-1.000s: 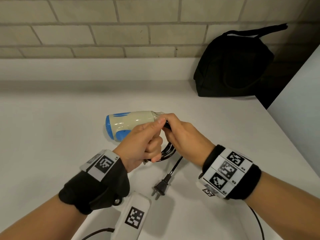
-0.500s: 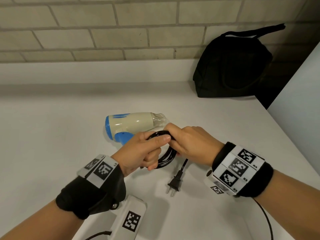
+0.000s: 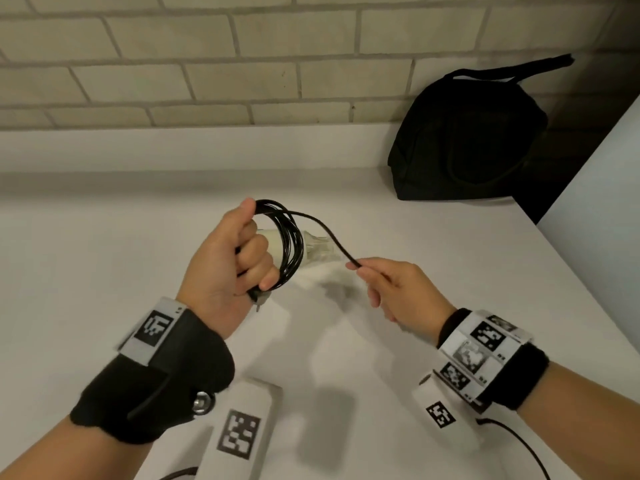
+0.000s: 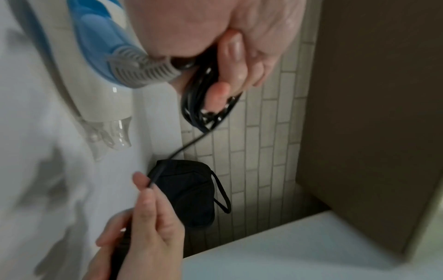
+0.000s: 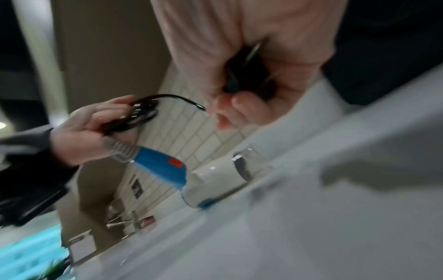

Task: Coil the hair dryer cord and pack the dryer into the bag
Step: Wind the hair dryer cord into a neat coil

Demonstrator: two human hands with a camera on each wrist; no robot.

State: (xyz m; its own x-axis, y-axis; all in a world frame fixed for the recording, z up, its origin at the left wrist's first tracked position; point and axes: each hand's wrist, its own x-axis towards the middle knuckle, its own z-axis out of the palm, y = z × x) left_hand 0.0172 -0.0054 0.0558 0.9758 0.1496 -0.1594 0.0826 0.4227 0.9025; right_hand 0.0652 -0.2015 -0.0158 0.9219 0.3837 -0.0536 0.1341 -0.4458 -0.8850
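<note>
My left hand (image 3: 239,261) grips the coiled black cord (image 3: 289,244) in a fist, held upright above the white counter (image 3: 104,271). The cream and blue hair dryer (image 3: 313,245) sits mostly hidden behind that hand; its blue handle (image 5: 160,166) and grey cord sleeve (image 4: 141,66) run up to the fist. One loose strand (image 3: 329,233) leads right to my right hand (image 3: 384,289), which pinches it, with the black plug (image 5: 244,75) in its palm. The black bag (image 3: 467,140) stands at the back right against the wall.
A brick wall (image 3: 207,64) backs the counter. A white panel (image 3: 606,209) closes off the right side beside the bag. In the right wrist view a faucet (image 5: 120,219) shows far off to the left, blurred.
The plug no longer lies on the counter; my right hand has taken the cord's end and drawn it to the right. My left hand has raised the coil upright.
</note>
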